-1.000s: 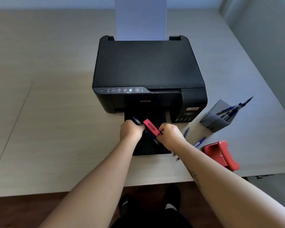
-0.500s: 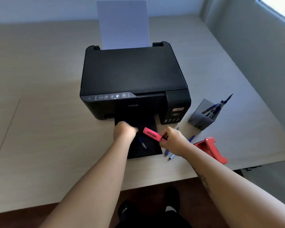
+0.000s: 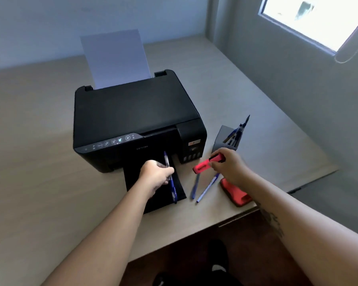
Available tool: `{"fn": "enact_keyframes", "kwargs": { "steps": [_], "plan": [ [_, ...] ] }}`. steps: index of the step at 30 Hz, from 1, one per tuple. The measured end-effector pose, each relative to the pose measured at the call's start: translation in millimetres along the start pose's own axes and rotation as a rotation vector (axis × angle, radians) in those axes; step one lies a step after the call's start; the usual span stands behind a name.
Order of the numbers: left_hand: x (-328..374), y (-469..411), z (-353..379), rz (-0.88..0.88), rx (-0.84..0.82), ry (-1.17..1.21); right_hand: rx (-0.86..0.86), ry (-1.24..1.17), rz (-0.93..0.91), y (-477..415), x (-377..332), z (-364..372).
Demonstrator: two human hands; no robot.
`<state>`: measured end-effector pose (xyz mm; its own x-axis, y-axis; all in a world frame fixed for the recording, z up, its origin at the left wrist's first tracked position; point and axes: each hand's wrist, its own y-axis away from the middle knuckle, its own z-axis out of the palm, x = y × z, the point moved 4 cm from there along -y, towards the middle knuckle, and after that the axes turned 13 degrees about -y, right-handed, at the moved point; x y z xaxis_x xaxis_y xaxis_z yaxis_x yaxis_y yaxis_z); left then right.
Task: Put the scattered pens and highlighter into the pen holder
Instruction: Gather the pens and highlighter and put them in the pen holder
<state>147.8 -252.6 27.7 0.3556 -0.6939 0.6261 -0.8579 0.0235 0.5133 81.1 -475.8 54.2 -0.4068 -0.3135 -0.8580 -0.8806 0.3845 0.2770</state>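
My right hand [image 3: 229, 166] grips a pink highlighter [image 3: 205, 165] in the air, just in front of the grey pen holder [image 3: 222, 137], which has several blue pens standing in it. A blue pen [image 3: 171, 180] is pinched in my left hand [image 3: 156, 174] over the printer's black output tray [image 3: 157, 201]. Two more blue pens lie on the desk between my hands: a plain one [image 3: 195, 187] and a striped one [image 3: 207, 188].
A black printer [image 3: 132, 118] with a white sheet [image 3: 116, 58] upright in its feeder fills the desk's middle. A red hole punch [image 3: 235, 194] sits near the desk's front edge under my right wrist. A grey wall runs along the desk's right side.
My right hand has carried the highlighter rightward, away from the output tray toward the pen holder. My left hand has lifted the blue pen. The view has swung left and up.
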Motion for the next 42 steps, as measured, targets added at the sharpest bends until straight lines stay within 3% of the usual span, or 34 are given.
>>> {"fn": "enact_keyframes", "kwargs": {
  "steps": [4,9,15,28,34,42],
  "plan": [
    [53,18,19,0.201,-0.026,-0.007,0.137,-0.142,-0.004,-4,-6,-45],
    [130,28,35,0.467,0.082,-0.063,0.278,-0.159,-0.044,-21,-15,-96],
    [188,20,65,0.637,0.172,-0.104,0.258,0.015,-0.084,-47,-11,-116],
    [184,-15,115,0.503,0.139,-0.292,0.047,0.126,-0.064,-80,9,-105],
    [162,-1,108,0.494,0.152,-0.278,0.114,0.078,-0.043,-64,14,-113],
    [83,7,94,0.369,0.119,-0.339,0.302,-0.057,-0.049,0,18,-82]
  ]
}}
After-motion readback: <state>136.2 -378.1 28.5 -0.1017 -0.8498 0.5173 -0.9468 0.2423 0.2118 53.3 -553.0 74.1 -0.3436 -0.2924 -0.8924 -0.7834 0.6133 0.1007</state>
